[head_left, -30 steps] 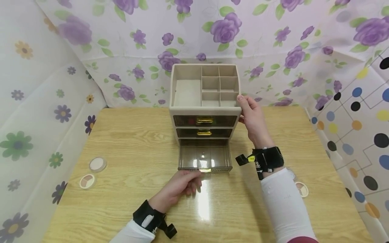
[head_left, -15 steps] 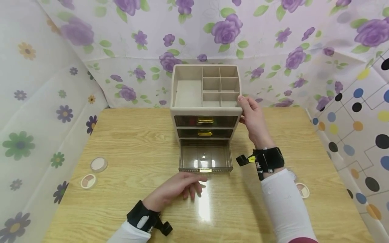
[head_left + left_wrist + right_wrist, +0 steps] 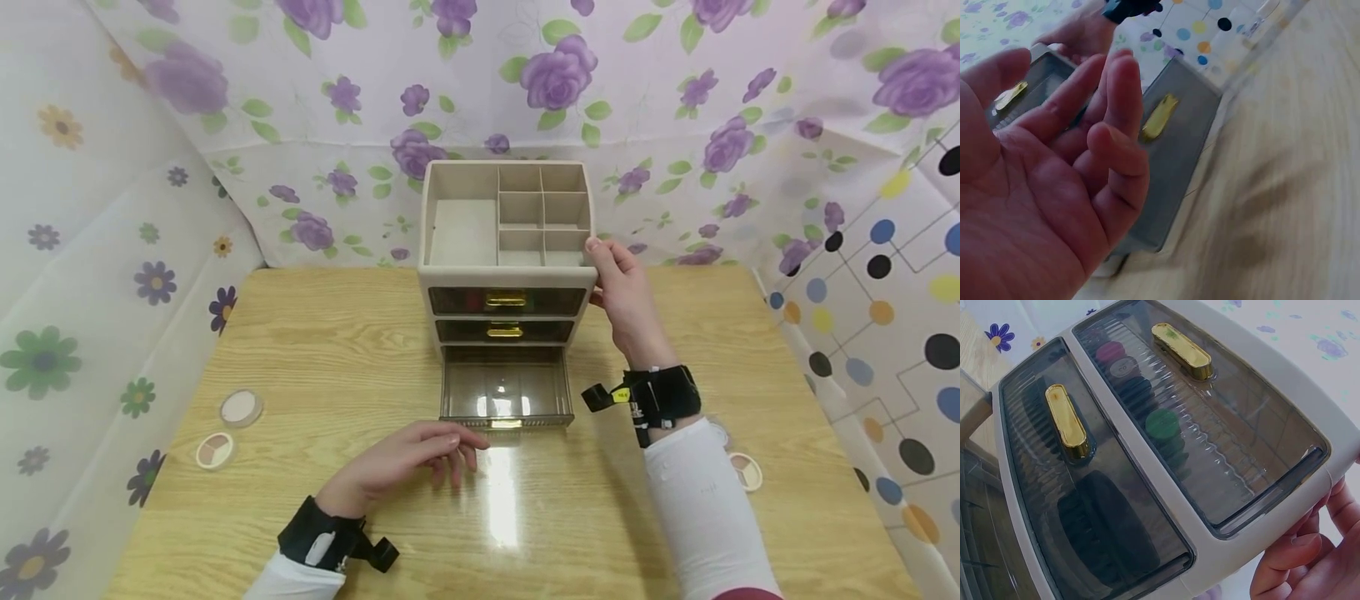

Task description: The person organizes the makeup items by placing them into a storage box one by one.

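Note:
A cream desktop drawer organizer (image 3: 506, 272) stands against the back wall, with an open compartment top. Its lowest smoky drawer (image 3: 543, 420) is pulled out; light reflects in it. My right hand (image 3: 628, 304) grips the organizer's right side near the front top corner, thumb on the rim. In front of the pulled-out drawer, a little left, hovers my left hand (image 3: 408, 458), fingers loosely spread with nothing in them. Through the upper drawer front the right wrist view shows a green round item (image 3: 1162, 425) among others. A dark oval object (image 3: 1107, 525) lies in the middle drawer.
On the wooden table's left lie a white round compact (image 3: 242, 407) and a three-colour palette (image 3: 215, 451). Another palette (image 3: 746, 472) is by my right sleeve, partly beside a second round case (image 3: 718, 432). Patterned sheets hang at the back and both sides.
My left hand has drawn away from the drawer's handle, toward the lower left, and its fingers have loosened. The right hand keeps its grip and the drawer stays pulled out.

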`<state>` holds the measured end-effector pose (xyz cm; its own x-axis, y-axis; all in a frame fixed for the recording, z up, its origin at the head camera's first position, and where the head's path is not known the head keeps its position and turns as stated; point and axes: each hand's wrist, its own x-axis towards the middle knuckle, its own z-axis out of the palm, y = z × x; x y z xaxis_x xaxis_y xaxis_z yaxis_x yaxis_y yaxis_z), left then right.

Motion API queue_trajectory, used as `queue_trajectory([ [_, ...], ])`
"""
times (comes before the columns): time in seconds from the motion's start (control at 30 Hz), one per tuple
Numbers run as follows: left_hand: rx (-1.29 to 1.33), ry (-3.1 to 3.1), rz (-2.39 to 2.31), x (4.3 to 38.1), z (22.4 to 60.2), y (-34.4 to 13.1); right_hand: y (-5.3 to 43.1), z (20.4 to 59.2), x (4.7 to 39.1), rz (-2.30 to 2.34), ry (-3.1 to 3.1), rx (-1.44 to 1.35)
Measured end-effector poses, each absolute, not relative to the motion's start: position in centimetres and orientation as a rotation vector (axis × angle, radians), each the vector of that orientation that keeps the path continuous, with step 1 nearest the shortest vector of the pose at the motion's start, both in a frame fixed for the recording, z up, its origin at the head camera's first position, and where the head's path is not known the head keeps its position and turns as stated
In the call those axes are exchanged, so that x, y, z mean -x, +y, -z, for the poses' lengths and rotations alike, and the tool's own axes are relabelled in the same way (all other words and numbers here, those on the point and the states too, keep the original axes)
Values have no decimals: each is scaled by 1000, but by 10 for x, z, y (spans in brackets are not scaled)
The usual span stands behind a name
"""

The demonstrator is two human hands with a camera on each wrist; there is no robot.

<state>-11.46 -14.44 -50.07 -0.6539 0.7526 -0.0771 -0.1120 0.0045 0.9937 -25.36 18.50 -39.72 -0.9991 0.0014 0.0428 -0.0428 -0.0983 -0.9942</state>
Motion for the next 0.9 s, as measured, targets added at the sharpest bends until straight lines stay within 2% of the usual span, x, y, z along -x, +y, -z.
queue_trajectory([
  [0.23,-667,1749,-1774,118,493,-173,185,396,253,-2288,-2104,-52],
  [0.6,-413,2203,-1821,121,482,-241,185,397,251,-2284,-2113,-55],
  [0.7,-300,2440,-1735,119,477,-261,185,397,251,-2277,-2121,-56],
  [0.9,-124,2959,-1265,120,473,-302,185,397,253,-2267,-2122,-51],
])
